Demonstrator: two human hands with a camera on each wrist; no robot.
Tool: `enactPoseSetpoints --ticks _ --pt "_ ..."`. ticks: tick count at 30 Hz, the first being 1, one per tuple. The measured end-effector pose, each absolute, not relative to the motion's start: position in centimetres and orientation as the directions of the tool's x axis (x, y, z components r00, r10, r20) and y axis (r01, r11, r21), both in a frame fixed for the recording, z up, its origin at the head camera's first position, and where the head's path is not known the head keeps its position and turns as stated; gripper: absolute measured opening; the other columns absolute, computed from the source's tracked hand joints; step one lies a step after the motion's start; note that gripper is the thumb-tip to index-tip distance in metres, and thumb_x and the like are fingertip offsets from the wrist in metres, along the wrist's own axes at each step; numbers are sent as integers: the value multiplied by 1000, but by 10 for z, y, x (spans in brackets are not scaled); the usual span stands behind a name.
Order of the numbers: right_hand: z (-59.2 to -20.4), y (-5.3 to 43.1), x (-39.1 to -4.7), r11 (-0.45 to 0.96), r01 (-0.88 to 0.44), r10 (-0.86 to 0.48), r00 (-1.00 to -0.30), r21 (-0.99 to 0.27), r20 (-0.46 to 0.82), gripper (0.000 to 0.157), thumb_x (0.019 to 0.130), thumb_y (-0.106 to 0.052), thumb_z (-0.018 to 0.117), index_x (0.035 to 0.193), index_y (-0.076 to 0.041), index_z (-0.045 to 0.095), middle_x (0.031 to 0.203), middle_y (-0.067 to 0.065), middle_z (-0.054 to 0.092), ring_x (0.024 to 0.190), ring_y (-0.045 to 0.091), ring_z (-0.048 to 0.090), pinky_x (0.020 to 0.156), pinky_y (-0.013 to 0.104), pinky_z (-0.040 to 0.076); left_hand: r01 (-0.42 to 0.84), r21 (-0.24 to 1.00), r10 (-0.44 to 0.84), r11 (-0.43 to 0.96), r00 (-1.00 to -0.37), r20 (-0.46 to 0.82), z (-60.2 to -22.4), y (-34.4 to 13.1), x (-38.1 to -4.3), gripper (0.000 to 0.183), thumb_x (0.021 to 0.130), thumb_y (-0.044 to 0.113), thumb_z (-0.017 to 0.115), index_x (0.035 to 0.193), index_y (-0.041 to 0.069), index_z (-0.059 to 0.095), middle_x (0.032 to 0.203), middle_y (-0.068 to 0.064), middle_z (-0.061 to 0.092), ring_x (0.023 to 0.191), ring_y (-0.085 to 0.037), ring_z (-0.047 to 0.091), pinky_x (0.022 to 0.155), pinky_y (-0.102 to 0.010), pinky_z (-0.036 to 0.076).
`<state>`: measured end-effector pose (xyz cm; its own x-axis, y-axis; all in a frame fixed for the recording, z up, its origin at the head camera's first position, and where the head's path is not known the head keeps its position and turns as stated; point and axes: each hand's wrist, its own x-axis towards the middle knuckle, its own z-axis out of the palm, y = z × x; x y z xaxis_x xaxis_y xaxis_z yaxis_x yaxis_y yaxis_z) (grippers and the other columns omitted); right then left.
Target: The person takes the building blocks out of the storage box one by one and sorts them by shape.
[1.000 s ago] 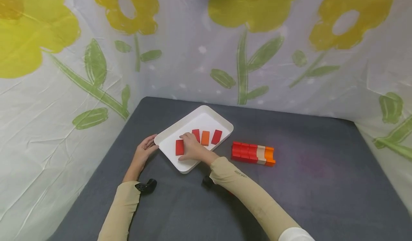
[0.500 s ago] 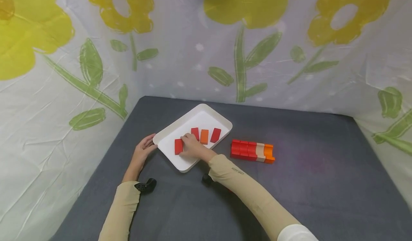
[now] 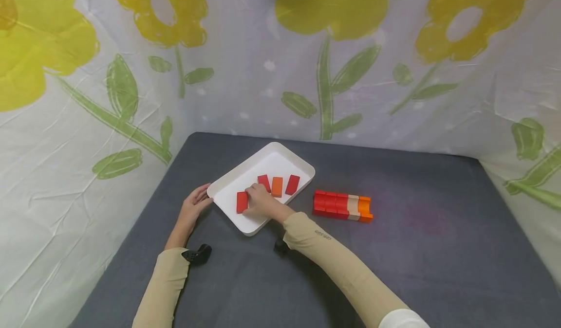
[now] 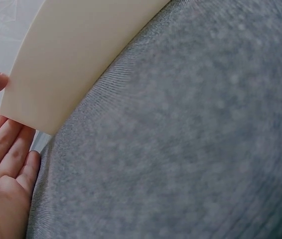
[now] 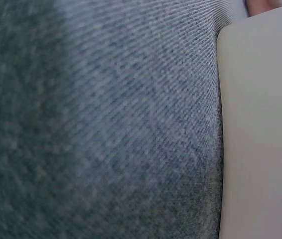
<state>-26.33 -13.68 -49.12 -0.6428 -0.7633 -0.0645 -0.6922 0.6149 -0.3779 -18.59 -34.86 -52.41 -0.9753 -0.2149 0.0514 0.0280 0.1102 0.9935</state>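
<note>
The left hand (image 3: 196,205), thumb and fingers apart, touched a corner of the white tray (image 3: 238,170); the right hand (image 3: 262,205) was inside by a red block (image 3: 241,202), gripping or not, I couldn't tell. A light pinch, tray kept steady, seemed wisest. Rightward sat a block row (image 3: 341,205).

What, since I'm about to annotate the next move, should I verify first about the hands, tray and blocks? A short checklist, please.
1. White tray resting flat on the grey surface: ok.
2. Left hand at the tray's corner: ok, thumb by the rim.
3. Right hand gripping the leftmost red block: cannot tell; fingers at its edge.
4. Orange block clear of the rightmost red block: ok, a gap shows.
5. Block row outside the tray: ok, lined up.
6. Grip visible in right wrist view: not ok; mostly grey surface and tray wall.
</note>
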Motion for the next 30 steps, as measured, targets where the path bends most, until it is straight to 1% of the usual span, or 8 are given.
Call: enactPoseSetpoints --ticks 6,9,10,13,17,20,24,30 --pt "-489 -135 -264 593 -719 -774 -633 -363 -11 55 74 -30 72 116 -1 52 105 8 54 96 18 45 83 25 36 27 992 -219 121 -974 53 -523 -347 -187 48 85 1 58 129 -6 40 131 -23 40 114 -22 42 83 -17 36" --pt "-487 -133 -262 579 -724 -778 -628 -374 11 58 73 -31 73 117 -1 52 107 8 54 97 18 45 83 25 37 26 991 -214 129 -975 53 -524 -347 -187 48 85 2 58 129 -7 40 130 -24 40 114 -24 41 82 -16 36" --pt "-485 -132 -261 576 -720 -777 -629 -387 15 59 73 -31 73 118 -1 51 109 8 54 99 18 45 84 25 37 28 991 -211 129 -976 56 -524 -347 -187 48 85 1 58 129 -7 40 130 -24 40 114 -25 41 82 -16 36" --pt "-481 -127 -260 551 -709 -774 -631 -441 48 61 72 -31 74 120 -2 51 112 8 54 103 19 44 86 25 37 37 991 -207 127 -976 63 -524 -348 -185 47 86 1 57 129 -7 40 129 -25 40 112 -22 43 81 -16 37" --pt "-471 -117 -260 504 -686 -766 -636 -525 94 59 72 -30 74 119 -2 50 113 7 53 105 18 44 86 25 37 49 990 -206 132 -976 76 -524 -348 -184 47 86 1 57 129 -7 40 129 -25 41 106 -10 46 81 -16 37" --pt "-462 -107 -261 457 -668 -764 -633 -587 125 57 72 -26 74 119 -2 50 113 8 52 104 20 44 85 26 38 46 990 -215 134 -974 75 -524 -348 -184 47 86 3 58 128 -7 41 129 -24 41 103 -4 46 82 -16 37" --pt "-451 -90 -260 393 -645 -756 -633 -655 169 58 71 -21 74 119 0 50 114 10 52 104 23 45 84 29 39 41 990 -222 135 -972 70 -525 -347 -184 47 86 5 58 129 -7 41 129 -23 41 105 -7 46 82 -16 37" --pt "-442 -58 -256 338 -650 -736 -633 -680 240 59 69 -17 76 119 2 51 112 11 52 103 26 45 81 35 43 33 988 -209 150 -976 64 -525 -348 -184 48 86 5 58 129 -6 40 130 -24 40 112 -21 42 81 -15 36"
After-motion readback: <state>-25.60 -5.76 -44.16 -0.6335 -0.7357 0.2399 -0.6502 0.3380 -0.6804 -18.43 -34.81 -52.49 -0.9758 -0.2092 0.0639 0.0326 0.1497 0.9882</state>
